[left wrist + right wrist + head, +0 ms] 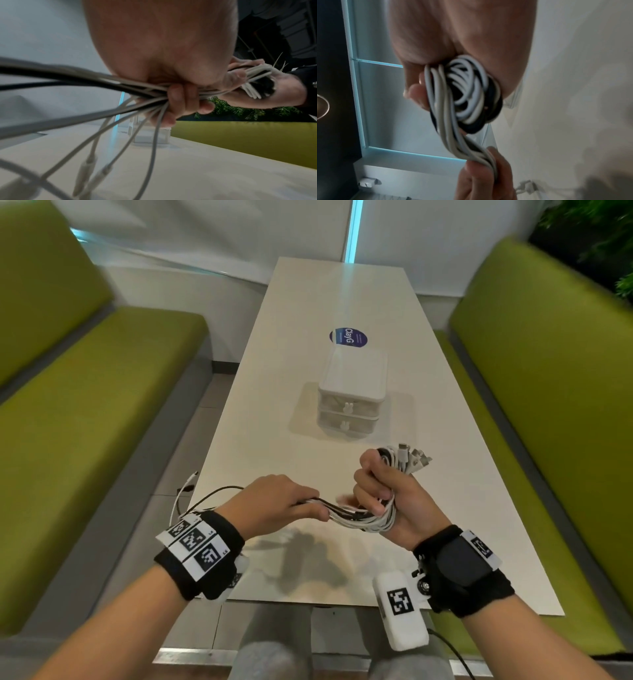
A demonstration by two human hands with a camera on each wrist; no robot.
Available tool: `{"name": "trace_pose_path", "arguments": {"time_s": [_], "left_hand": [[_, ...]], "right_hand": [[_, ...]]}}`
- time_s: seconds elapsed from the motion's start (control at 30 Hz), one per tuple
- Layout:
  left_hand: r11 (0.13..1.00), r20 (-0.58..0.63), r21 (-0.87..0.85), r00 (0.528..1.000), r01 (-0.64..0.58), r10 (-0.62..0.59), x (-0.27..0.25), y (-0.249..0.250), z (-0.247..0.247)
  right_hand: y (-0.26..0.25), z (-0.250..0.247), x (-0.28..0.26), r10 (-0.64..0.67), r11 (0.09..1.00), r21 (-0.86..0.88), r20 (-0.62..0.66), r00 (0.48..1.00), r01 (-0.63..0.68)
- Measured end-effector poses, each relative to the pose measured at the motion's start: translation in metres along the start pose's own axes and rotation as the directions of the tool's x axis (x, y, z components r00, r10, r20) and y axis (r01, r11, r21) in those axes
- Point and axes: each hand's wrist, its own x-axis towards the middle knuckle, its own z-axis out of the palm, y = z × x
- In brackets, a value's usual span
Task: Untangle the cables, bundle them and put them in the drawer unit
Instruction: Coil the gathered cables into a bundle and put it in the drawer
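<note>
Both hands hover above the table: right hand point(383, 494) fists the coiled cables point(368, 517), left hand point(277, 501) pinches their strands.

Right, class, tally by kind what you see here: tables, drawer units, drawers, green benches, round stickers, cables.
Table: 1
Drawer unit: 1
Drawers: 2
Green benches: 2
Round sticker: 1
Cables: too bunched to count
Total without cables: 7
</note>
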Motion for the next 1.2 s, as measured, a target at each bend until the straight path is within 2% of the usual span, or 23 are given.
{"name": "trace_pose_path", "arguments": {"time_s": [0.1,0.13,0.2,0.27,0.33,0.43,0.47,0.53,0.67,0.73,0.8,0.93,1.07,1.2], "left_hand": [[1.0,-0.021,0.007,1.0,-0.02,0.02,-0.001,0.0,0.0],[0.999,-0.032,0.027,0.999,-0.029,0.03,-0.001,-0.001,-0.001],[0.996,-0.031,0.083,0.998,-0.045,0.048,-0.003,-0.001,-0.006],[0.993,0.005,0.109,0.999,-0.048,0.048,-0.004,0.004,-0.012],[0.993,0.035,0.11,0.999,-0.039,0.035,-0.002,0.009,-0.018],[0.995,0.008,0.095,1.0,-0.024,0.024,0.001,0.013,-0.026],[0.997,-0.011,0.081,1.0,-0.013,0.014,0.002,0.014,-0.028],[0.999,-0.042,0.037,0.999,-0.012,0.014,0.004,0.018,-0.031],[0.993,-0.093,-0.089,0.993,-0.081,0.072,0.006,0.031,-0.033],[0.992,-0.113,-0.098,0.991,-0.082,0.071,0.009,0.034,-0.032],[0.996,-0.139,-0.072,0.989,-0.059,0.048,0.012,0.035,-0.03],[0.999,-0.143,0.052,0.99,0.011,-0.003,0.016,0.041,-0.024],[0.986,-0.18,0.16,0.984,0.04,-0.01,0.02,0.042,-0.019],[0.978,-0.169,0.201,0.985,0.06,-0.026,0.018,0.042,-0.014]], "right_hand": [[0.001,0.004,-0.001,0.056,0.998,-0.001,0.017,0.998,-0.056],[0.001,0.004,-0.002,0.073,0.995,-0.063,0.005,0.997,-0.073],[-0.001,0.007,-0.002,0.085,0.943,-0.317,-0.051,0.995,-0.097],[-0.005,0.014,-0.002,0.088,0.763,-0.63,-0.124,0.988,-0.147],[-0.009,0.019,0.002,0.065,0.534,-0.832,-0.14,0.988,-0.153],[-0.012,0.022,0.01,0.006,0.231,-0.97,-0.074,0.997,-0.073],[-0.011,0.02,0.011,-0.007,0.172,-0.983,-0.07,0.998,-0.068],[-0.008,0.016,0.011,-0.038,0.152,-0.983,-0.113,0.993,-0.106],[-0.007,0.015,0.007,-0.07,0.32,-0.935,-0.183,0.981,-0.152],[-0.007,0.017,0.004,-0.038,0.341,-0.926,-0.185,0.982,-0.161],[-0.007,0.017,0.003,-0.014,0.314,-0.932,-0.193,0.981,-0.179],[-0.007,0.014,0.005,-0.003,0.2,-0.962,-0.191,0.982,-0.187],[-0.007,0.013,0.004,-0.038,0.18,-0.965,-0.199,0.979,-0.189],[-0.001,0.011,0.003,-0.027,0.103,-0.971,-0.22,0.975,-0.216]]}}
